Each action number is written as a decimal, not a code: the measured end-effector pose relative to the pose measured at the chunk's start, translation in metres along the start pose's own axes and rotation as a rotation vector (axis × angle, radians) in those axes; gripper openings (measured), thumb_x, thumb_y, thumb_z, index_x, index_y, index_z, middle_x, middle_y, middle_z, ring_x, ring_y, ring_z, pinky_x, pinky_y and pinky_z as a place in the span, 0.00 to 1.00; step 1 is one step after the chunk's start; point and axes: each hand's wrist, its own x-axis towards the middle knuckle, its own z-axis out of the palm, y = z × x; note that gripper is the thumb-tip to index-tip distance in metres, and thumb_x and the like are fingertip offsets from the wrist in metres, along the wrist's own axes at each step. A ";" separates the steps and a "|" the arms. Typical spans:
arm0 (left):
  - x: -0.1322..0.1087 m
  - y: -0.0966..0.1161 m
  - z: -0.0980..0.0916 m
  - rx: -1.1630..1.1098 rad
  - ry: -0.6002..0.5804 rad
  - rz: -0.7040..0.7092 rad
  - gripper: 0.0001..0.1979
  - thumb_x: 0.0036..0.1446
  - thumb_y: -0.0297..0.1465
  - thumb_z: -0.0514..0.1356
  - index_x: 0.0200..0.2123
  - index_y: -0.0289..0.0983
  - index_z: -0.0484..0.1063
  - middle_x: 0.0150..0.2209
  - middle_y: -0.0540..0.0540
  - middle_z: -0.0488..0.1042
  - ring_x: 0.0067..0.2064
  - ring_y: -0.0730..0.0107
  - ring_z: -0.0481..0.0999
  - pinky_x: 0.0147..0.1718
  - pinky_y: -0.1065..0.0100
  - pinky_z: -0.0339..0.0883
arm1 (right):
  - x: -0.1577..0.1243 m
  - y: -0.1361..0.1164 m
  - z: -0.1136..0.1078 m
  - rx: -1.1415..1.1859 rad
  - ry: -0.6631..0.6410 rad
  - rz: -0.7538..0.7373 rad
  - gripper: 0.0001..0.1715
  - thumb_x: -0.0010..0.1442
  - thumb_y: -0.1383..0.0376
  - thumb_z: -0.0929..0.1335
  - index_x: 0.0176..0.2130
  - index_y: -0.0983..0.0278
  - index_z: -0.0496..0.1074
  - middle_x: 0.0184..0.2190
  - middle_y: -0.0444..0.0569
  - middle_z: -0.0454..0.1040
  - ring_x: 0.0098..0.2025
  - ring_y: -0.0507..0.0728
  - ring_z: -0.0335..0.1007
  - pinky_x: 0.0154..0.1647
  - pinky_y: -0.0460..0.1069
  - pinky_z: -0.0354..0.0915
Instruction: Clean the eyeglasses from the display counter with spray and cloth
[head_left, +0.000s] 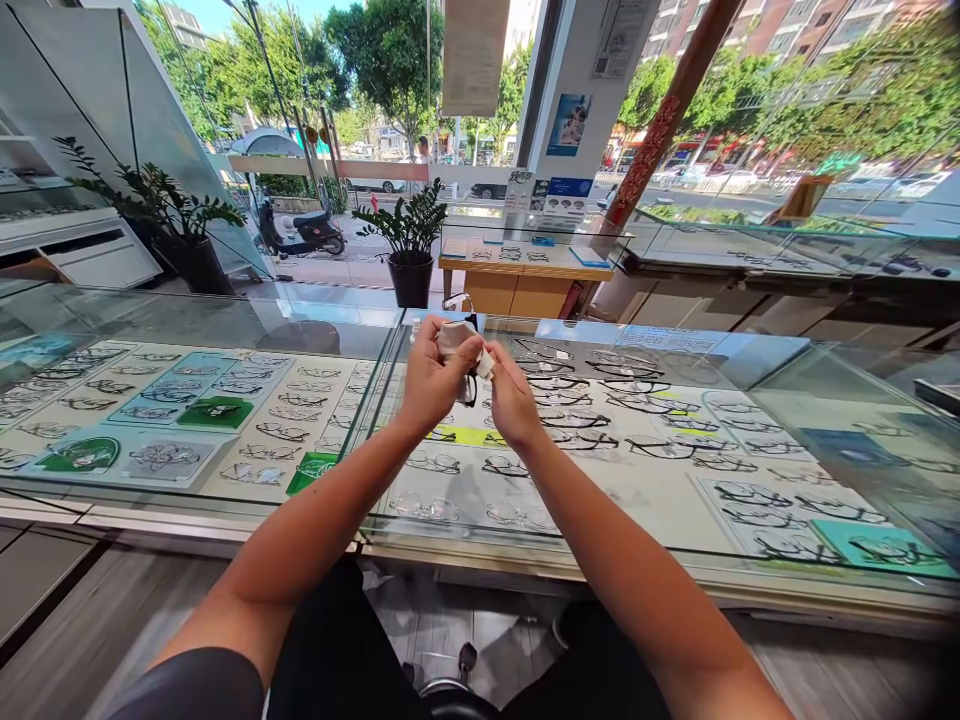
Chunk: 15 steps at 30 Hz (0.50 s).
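glasses (472, 390) between left hand (433, 375) and right hand (514, 398), blue poster (568, 188) illegible

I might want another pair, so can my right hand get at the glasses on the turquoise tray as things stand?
Probably not directly: the glass top appears to lie between your right hand and the turquoise tray, and that hand is also occupied, apparently pinching the pale cloth.

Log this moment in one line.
Left hand: gripping pale soft cloth; right hand: touching cloth; black-framed eyeglasses: between hands, partly covered; clear glass display counter: below
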 end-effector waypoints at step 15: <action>0.002 -0.004 -0.003 -0.014 -0.037 -0.035 0.31 0.57 0.55 0.77 0.42 0.43 0.65 0.33 0.54 0.78 0.30 0.75 0.74 0.31 0.71 0.70 | -0.002 -0.003 0.005 -0.008 0.050 -0.031 0.28 0.70 0.36 0.66 0.43 0.56 0.78 0.43 0.51 0.76 0.51 0.62 0.71 0.60 0.58 0.71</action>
